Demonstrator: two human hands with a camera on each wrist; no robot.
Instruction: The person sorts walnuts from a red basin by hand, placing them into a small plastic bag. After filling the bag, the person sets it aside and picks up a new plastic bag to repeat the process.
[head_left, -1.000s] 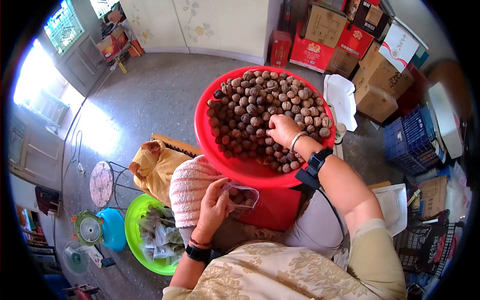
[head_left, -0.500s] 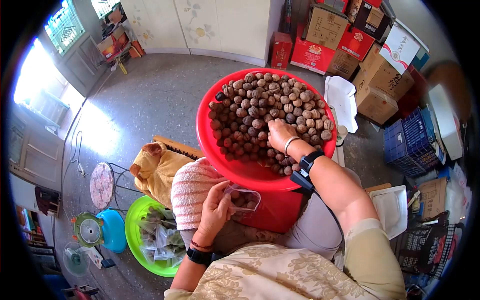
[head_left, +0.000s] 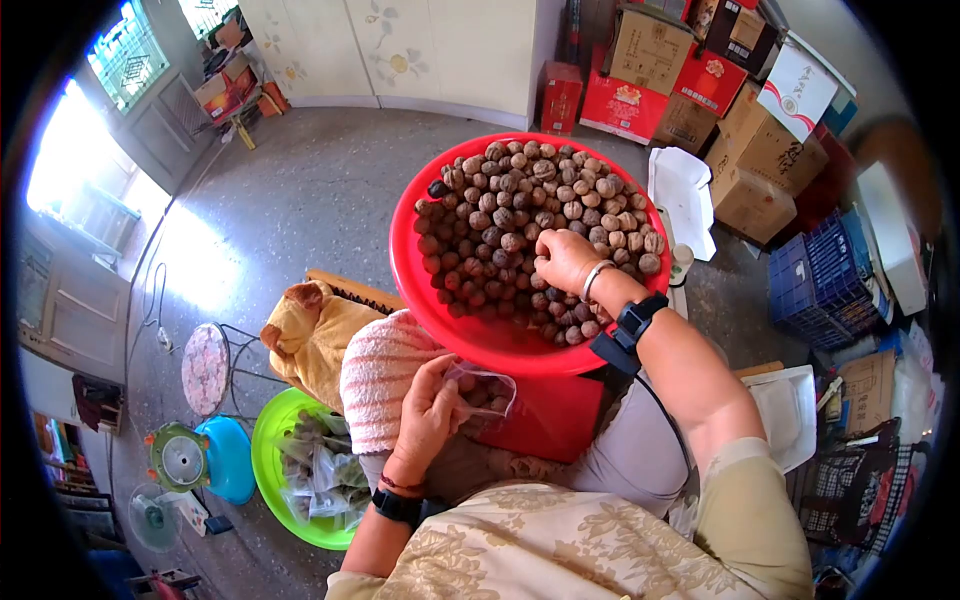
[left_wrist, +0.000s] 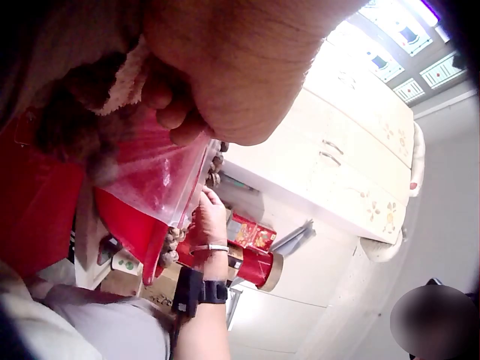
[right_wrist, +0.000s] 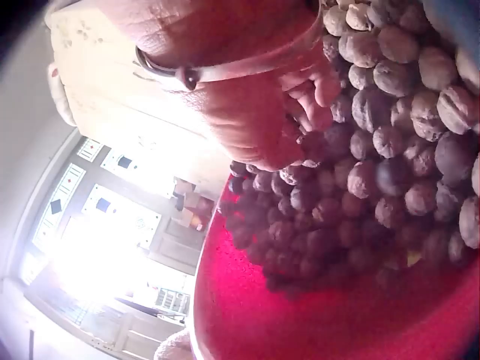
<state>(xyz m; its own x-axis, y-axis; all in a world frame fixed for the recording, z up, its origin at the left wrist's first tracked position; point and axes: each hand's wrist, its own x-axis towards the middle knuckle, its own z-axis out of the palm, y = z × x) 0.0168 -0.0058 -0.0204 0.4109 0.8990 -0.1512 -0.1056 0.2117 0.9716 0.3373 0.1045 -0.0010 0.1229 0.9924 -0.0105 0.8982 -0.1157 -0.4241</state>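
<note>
A wide red basin (head_left: pixel 405 245) holds a heap of walnuts (head_left: pixel 490 190). My right hand (head_left: pixel 568 262) reaches into the near right part of the heap, palm down, its fingers curled in among the nuts. In the right wrist view those fingers (right_wrist: pixel 319 94) bend in over the walnuts (right_wrist: pixel 390 142), their tips partly hidden. Below the basin's near rim, my left hand (head_left: pixel 428 412) pinches the edge of a clear plastic bag (head_left: pixel 510 398) that has several walnuts in its bottom. Through the left wrist view, the bag's film (left_wrist: pixel 161 176) hangs from the curled fingers.
A green basin (head_left: pixel 262 455) with filled clear bags stands on the floor at left, beside a blue basin (head_left: pixel 228 460) and a round stool (head_left: pixel 205 370). A striped pink towel (head_left: pixel 385 380) lies over the left knee. Cardboard boxes (head_left: pixel 750 190) and a blue crate (head_left: pixel 815 285) line the right side.
The head view shifts a little and back. My right hand stays curled in the same part of the walnut heap, and my left hand keeps its hold on the bag.
</note>
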